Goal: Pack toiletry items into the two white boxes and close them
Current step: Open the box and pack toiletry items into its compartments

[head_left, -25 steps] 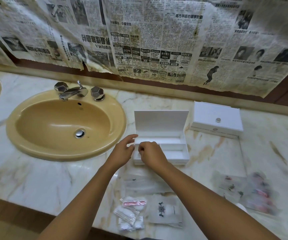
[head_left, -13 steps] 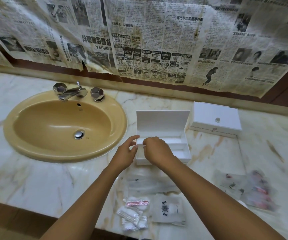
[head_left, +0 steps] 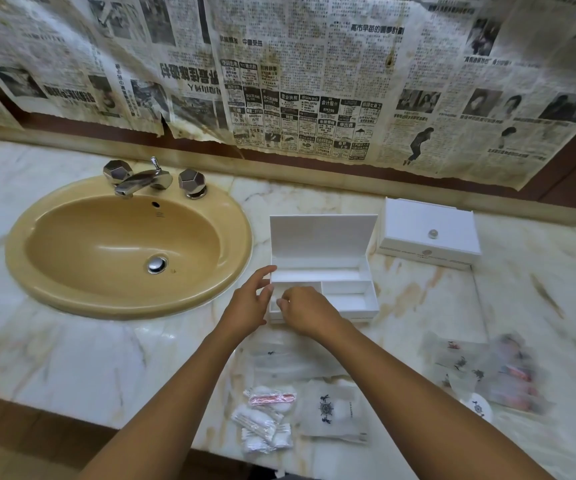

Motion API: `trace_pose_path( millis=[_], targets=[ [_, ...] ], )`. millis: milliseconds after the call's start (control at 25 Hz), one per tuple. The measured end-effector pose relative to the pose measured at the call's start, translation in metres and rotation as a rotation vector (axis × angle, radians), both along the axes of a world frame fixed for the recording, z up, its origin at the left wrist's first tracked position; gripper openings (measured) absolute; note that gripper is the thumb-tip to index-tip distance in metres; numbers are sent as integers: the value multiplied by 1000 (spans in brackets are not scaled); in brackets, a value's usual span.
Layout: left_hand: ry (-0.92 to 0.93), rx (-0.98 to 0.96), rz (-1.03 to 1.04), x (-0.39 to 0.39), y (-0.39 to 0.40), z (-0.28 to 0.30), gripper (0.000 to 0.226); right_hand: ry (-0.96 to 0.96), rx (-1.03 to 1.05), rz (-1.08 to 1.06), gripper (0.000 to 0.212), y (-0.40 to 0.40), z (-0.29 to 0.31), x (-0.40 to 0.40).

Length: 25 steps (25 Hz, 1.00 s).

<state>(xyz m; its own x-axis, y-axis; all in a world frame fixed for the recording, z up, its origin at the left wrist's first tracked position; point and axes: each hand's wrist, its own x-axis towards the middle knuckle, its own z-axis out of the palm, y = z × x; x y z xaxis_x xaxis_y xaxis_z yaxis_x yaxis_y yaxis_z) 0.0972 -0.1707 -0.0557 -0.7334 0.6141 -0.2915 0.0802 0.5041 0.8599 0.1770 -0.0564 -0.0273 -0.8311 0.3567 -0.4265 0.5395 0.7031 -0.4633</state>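
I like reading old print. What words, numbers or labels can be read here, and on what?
"高市早苗的國夢計劃", roughly: headline on the yellowed newspaper sheets on the wall.
"中國受益": smaller heading there.
"會計服", "RM299": advert boxes there.
Body print: too small.
Closed white box front emblem: too small.
Frosted sachet, dark ship's-wheel logo: wording blurred.

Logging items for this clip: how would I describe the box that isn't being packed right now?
Start at the tan oval sink and go right along the marble counter, past the open white compartmented box. The closed white rectangular box sits beyond it, near the wall. Unlike its neighbour, its lid is down, with a small round knob.
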Motion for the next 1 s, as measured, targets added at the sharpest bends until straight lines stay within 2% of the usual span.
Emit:
trace_pose_path(
  millis=[200, 320, 480, 640, 760, 1000],
  targets=[
    [20, -11, 22, 6, 1, -1, 36, 300, 33, -16, 30, 1, 19, 22],
    [55, -33, 27, 12, 3, 0, 38, 363, 25, -16, 28, 2, 30, 47],
    [103, -67, 14, 17, 6, -2, 39, 190, -18, 70, 27, -1, 28, 84],
    [122, -73, 36, 18, 7, -3, 39, -50, -24, 221, 47, -2, 19, 106],
    [133, -74, 33, 19, 8, -1, 40, -128, 18, 319, 56, -6, 8, 113],
    [103, -71, 23, 20, 7, 3, 40, -33, -6, 231, 17, -7, -3, 113]
  ],
)
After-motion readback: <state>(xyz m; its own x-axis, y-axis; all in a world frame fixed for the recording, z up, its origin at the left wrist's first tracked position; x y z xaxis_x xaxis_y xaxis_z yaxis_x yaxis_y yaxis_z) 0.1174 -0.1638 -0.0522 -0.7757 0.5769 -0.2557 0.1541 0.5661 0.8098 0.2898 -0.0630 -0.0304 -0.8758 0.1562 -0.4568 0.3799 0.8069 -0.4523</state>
